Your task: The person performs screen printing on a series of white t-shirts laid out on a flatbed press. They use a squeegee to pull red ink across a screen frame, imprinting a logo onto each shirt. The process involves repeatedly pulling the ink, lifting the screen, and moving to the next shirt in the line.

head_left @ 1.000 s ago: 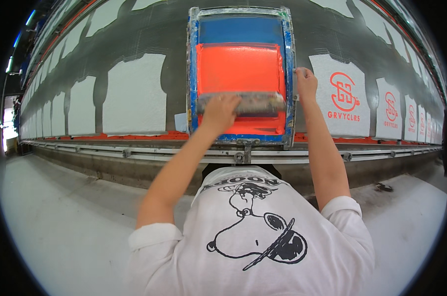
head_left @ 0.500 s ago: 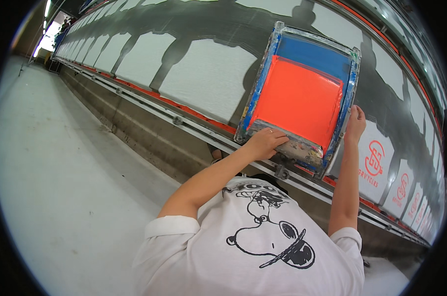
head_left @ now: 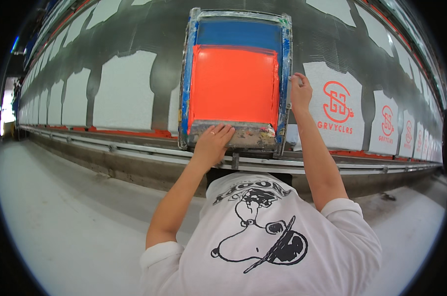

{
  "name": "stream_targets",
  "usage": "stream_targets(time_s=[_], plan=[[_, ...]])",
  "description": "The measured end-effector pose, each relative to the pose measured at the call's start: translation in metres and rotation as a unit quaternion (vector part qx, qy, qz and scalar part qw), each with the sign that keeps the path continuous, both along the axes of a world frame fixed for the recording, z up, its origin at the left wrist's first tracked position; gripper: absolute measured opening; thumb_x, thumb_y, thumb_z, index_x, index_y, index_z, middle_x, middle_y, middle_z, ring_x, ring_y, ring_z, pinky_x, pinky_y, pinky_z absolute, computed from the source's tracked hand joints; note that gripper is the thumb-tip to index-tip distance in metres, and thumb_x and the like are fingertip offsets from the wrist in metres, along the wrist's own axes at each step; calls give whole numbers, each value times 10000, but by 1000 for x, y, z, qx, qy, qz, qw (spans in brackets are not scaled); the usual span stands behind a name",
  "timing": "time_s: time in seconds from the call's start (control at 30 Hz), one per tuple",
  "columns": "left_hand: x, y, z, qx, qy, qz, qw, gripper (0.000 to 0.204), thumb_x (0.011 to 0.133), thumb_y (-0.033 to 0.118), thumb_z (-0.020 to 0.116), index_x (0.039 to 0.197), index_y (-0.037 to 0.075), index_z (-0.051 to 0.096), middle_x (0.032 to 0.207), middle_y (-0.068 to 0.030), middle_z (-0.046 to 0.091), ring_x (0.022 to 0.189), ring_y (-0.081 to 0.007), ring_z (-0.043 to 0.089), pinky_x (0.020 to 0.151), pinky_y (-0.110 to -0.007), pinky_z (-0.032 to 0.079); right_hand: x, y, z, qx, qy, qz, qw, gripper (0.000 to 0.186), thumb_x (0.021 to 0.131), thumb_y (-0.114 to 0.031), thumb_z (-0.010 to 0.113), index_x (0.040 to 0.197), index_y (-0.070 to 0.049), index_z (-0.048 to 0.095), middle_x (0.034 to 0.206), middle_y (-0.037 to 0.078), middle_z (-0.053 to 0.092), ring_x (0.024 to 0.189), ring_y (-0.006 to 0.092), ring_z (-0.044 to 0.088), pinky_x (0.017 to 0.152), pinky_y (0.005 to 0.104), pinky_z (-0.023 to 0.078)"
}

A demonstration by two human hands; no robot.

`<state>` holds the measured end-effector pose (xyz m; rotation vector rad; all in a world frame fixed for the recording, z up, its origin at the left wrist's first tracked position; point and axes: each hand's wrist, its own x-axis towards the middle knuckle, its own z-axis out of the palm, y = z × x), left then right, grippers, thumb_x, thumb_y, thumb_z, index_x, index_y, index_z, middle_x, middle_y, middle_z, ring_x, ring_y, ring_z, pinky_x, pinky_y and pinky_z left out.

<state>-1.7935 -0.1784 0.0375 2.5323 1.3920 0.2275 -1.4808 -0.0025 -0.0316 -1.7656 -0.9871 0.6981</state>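
A screen-printing frame [head_left: 286, 54] with a blue mesh [head_left: 238, 32] and a broad patch of red-orange ink [head_left: 233, 84] sits in front of me. My left hand [head_left: 213, 143] is closed over the grimy squeegee [head_left: 253, 135], which lies across the near end of the ink. My right hand [head_left: 301, 91] has bent fingers gripping the frame's right side, beside a metal fitting there. Just right of it lies a white garment piece [head_left: 349, 133] with a red printed design.
The long grey table [head_left: 159, 79] holds rows of white garment pieces [head_left: 122, 89], those to the right bearing red prints. A metal rail [head_left: 120, 147] runs along the near edge, with pale floor [head_left: 60, 212] below.
My left hand and the squeegee have moved toward me from the middle of the ink to the frame's near end. My right hand stays at the frame's side.
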Motion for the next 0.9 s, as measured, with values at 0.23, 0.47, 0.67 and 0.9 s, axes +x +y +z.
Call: stream_targets(time_s=[0.23, 0.47, 0.67, 0.9], plan=[[-41, 75, 34, -88, -34, -24, 995, 523, 789, 108, 726, 1301, 79, 626, 1261, -141, 680, 1129, -340, 651, 962, -468, 519, -36, 7, -10, -45, -128, 1, 991, 367, 895, -388, 679, 1146, -124, 718, 994, 172, 739, 940, 361, 705, 853, 440, 528], [-38, 221, 29, -101, -31, 11, 994, 391, 869, 195, 697, 1259, 173, 673, 978, -167, 732, 930, -377, 701, 822, -490, 555, -46, 4, 4, -99, -159, 4, 982, 363, 899, -387, 697, 1153, -128, 695, 1023, 188, 735, 956, 361, 706, 858, 433, 531], [-31, 324, 30, -190, 13, -7, 982, 328, 882, 255, 711, 1195, 159, 724, 1018, -132, 747, 975, -345, 704, 852, -454, 552, -44, 2, -2, -89, -151, -4, 985, 354, 901, -358, 715, 1156, -114, 694, 1034, 191, 730, 965, 360, 702, 851, 425, 533], [-63, 343, 39, -169, 86, -5, 982, 511, 824, 553, 727, 1087, 117, 762, 948, -116, 753, 952, -322, 714, 849, -436, 560, -48, 32, 18, 79, -316, 15, 945, 469, 852, -412, 787, 1138, -51, 700, 1149, 184, 671, 1100, 343, 618, 951, 413, 481]])
